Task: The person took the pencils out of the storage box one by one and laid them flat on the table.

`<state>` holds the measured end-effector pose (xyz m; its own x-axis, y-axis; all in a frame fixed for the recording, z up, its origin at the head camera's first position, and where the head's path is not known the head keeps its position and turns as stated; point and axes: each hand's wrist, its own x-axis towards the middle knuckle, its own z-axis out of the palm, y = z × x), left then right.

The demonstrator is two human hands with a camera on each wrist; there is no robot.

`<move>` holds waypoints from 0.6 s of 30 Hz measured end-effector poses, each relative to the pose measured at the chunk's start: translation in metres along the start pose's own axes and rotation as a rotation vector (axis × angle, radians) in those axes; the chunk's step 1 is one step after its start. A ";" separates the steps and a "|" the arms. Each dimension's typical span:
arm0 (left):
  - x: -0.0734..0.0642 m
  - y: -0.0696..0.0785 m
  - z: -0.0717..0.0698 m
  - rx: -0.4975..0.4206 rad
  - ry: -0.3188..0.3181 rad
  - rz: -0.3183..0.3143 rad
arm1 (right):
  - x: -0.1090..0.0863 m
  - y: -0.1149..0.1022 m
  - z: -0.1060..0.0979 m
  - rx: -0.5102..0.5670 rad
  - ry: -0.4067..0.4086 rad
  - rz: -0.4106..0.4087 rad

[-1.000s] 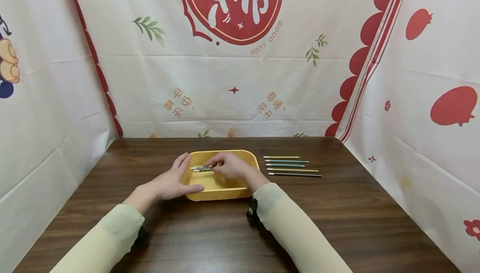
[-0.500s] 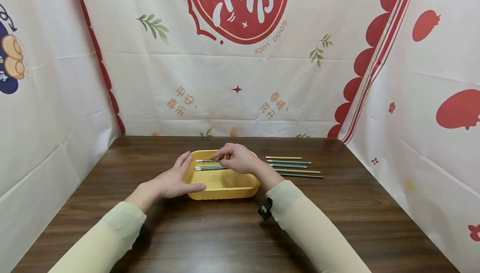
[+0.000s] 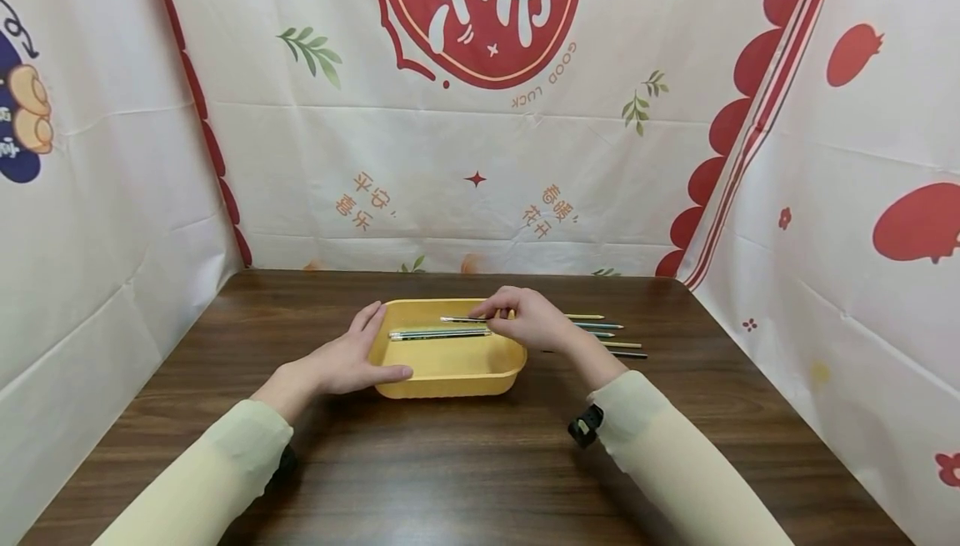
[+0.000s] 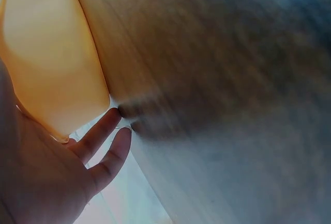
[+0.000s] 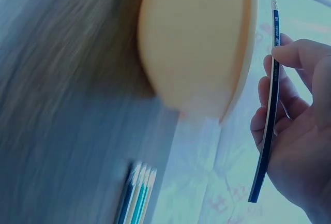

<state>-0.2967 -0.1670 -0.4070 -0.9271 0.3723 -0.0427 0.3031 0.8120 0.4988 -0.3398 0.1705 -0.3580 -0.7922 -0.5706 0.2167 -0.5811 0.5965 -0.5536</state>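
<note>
In the head view, my left hand (image 3: 333,363) spans the left end of a yellow plastic basket (image 3: 450,388), its thumb along the near rim and its fingers nearly straight at the far corner. My right hand (image 3: 531,319) is above the basket's right end and pinches a dark pencil (image 5: 272,87) between thumb and fingers. That pencil's pale eraser end points left. Several other pencils (image 3: 438,334) lie side by side on the basket floor. In the left wrist view, the left fingertips (image 4: 123,136) extend past the basket's outer wall.
On the brown wooden table (image 3: 420,471), a row of several pencils (image 3: 626,345) lies right of the basket, partly hidden by my right hand. A printed white cloth (image 3: 420,146) hangs behind the table and along both sides.
My right hand has lifted the dark pencil from the group in the basket and carried it right. The left hand stays on the basket's left end.
</note>
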 end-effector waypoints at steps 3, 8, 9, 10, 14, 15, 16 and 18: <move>0.000 -0.001 0.002 0.002 -0.003 0.002 | -0.013 0.012 -0.006 0.008 0.007 0.036; 0.002 -0.003 0.004 0.006 -0.009 0.016 | -0.034 0.028 -0.015 0.029 0.015 0.094; 0.002 -0.003 0.004 0.008 -0.008 0.017 | -0.037 0.031 -0.016 0.031 0.018 0.103; 0.003 -0.003 0.003 0.011 -0.004 0.017 | -0.040 0.034 -0.018 0.027 0.022 0.106; 0.005 -0.003 0.001 0.012 0.004 0.009 | -0.049 0.044 -0.023 0.007 0.049 0.107; 0.005 -0.003 0.000 0.010 0.004 0.009 | -0.050 0.047 -0.025 0.000 0.054 0.109; 0.005 -0.003 -0.001 0.009 0.005 0.010 | -0.051 0.050 -0.026 -0.010 0.058 0.112; 0.005 -0.004 -0.001 0.009 0.005 0.012 | -0.054 0.056 -0.027 -0.011 0.060 0.121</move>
<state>-0.3028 -0.1690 -0.4079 -0.9246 0.3796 -0.0328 0.3157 0.8115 0.4917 -0.3343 0.2504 -0.3788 -0.8660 -0.4595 0.1971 -0.4826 0.6650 -0.5700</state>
